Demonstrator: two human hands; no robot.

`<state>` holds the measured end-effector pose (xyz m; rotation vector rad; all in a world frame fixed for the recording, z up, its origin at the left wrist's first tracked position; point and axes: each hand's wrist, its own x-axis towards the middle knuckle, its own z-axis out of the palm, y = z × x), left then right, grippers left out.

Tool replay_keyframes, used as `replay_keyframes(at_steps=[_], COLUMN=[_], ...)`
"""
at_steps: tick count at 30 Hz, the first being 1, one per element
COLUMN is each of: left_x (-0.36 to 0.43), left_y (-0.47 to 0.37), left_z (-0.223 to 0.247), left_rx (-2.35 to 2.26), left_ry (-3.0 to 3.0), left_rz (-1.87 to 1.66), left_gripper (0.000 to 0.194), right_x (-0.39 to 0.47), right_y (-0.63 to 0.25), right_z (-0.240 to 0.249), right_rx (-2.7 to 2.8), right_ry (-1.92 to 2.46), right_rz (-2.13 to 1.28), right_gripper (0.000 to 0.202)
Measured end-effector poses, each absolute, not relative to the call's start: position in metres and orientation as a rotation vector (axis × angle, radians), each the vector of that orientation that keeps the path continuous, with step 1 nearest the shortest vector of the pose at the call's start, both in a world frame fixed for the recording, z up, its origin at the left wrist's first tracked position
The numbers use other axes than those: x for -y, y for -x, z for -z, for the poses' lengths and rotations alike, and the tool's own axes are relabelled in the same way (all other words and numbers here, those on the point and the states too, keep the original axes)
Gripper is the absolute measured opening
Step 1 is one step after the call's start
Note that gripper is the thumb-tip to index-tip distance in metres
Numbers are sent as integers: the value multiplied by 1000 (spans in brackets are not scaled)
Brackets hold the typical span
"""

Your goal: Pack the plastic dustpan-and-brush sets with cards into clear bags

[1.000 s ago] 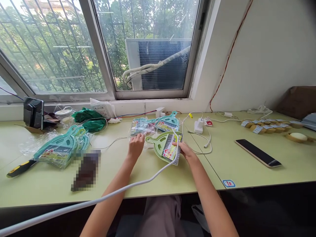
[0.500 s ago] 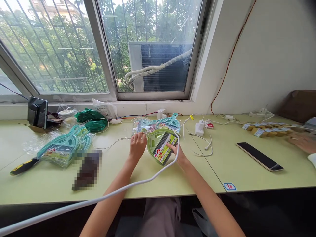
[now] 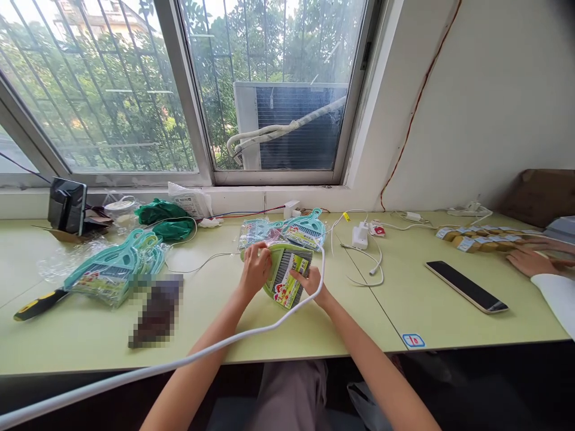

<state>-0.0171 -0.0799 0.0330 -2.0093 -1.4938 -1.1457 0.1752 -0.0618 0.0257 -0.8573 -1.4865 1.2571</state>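
Observation:
A green dustpan-and-brush set (image 3: 275, 281) with grey bristles and a printed label (image 3: 287, 284) is held tilted just above the table's middle. My left hand (image 3: 256, 267) is closed round its upper left part, near the handle. On the bristle side my right hand (image 3: 309, 281) grips it, thumb over the label. Behind it lie wrapped turquoise dustpan sets (image 3: 305, 230). More turquoise sets in clear plastic (image 3: 112, 266) are piled to the left. A white cable (image 3: 251, 333) crosses in front of my arms and past my right hand.
On the left are a black-and-yellow handle (image 3: 40, 304), a pixelated dark object (image 3: 157, 311) and a green plastic bag (image 3: 166, 218). To the right lie a white charger (image 3: 360, 235), a phone (image 3: 467, 287) and several yellowish bundles (image 3: 483, 240), with another person's hand (image 3: 532, 263) beside them.
The green dustpan set has turned and shifted slightly left and down, its handle now pointing more to the left. Both my hands moved with it. The other person's hand at right reached further in.

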Motion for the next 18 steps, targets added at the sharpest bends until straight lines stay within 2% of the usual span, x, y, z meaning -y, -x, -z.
replay_keyframes(at_steps=[13,15,18], left_x=[83,85,83], left_y=[2,-2,-3], left_z=[-24,-24,-23], left_rx=[1394,1418,1579], left_ry=[2033,2010,1782], left_rz=[1106,1222,1676], left_gripper=[10,12,36], right_x=[46,44,42], right_y=[-162,-164,-167], right_z=[-3,-2,-1], right_rx=[990,942,850], right_ry=[829,835,838], right_rz=[-1548,-1543,-1532], right_gripper=[34,36,36])
